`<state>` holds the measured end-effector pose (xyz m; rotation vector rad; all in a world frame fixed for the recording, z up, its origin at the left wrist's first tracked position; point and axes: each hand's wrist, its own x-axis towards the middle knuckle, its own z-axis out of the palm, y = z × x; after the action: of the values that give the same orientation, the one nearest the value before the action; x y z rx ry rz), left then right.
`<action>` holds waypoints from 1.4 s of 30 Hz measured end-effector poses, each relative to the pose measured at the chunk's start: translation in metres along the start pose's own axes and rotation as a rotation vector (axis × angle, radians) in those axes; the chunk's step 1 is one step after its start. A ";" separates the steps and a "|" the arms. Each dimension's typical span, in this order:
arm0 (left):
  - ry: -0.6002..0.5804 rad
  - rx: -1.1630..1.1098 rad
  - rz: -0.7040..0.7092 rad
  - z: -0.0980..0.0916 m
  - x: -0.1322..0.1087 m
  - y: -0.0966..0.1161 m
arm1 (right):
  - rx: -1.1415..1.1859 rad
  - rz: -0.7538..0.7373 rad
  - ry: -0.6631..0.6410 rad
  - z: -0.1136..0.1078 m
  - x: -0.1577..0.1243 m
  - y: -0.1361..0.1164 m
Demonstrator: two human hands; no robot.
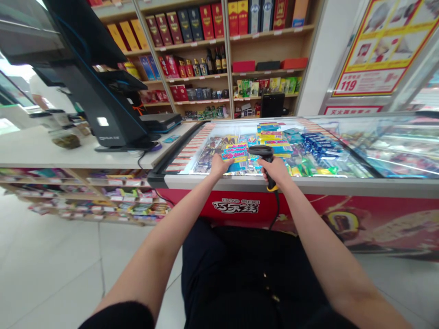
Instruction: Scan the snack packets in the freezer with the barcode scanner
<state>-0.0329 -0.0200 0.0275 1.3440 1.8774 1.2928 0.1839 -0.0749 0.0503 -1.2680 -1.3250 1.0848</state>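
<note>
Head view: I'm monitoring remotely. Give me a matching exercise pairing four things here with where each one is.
Things:
1. Barcode scanner
2. Colourful packet
3. Black checkout terminal
4. Red gift boxes

Places:
A. On the white counter
B. In the right hand
C. On wooden shelves
D. In the left hand, above the chest freezer

Pairs: 1-B, 2-D, 3-A, 4-C

One black corded barcode scanner (pixel 265 157), one red glass-topped chest freezer (pixel 236 205), one black checkout terminal (pixel 116 114) at upper left of the frame, one red-and-yellow price poster (pixel 377 50) at upper right.
</note>
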 end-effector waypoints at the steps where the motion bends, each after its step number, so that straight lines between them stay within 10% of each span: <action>1: -0.017 0.022 -0.004 -0.004 -0.002 0.001 | -0.002 0.001 -0.004 0.000 0.001 0.001; 7: -0.175 0.112 -0.080 -0.018 -0.011 0.004 | -0.015 0.022 -0.008 0.003 0.003 0.003; 17: -0.041 0.289 0.084 -0.003 0.002 0.007 | -0.049 0.041 -0.010 0.002 0.001 0.002; 30: -0.135 -0.296 -0.075 -0.011 0.009 0.032 | -0.159 0.005 0.015 -0.008 -0.008 -0.008; 42: -0.065 -0.295 0.008 -0.003 0.017 0.040 | -0.321 -0.013 0.052 -0.016 -0.015 -0.023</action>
<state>-0.0242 -0.0027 0.0667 1.2232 1.5661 1.4461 0.1964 -0.0911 0.0738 -1.5078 -1.5069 0.8454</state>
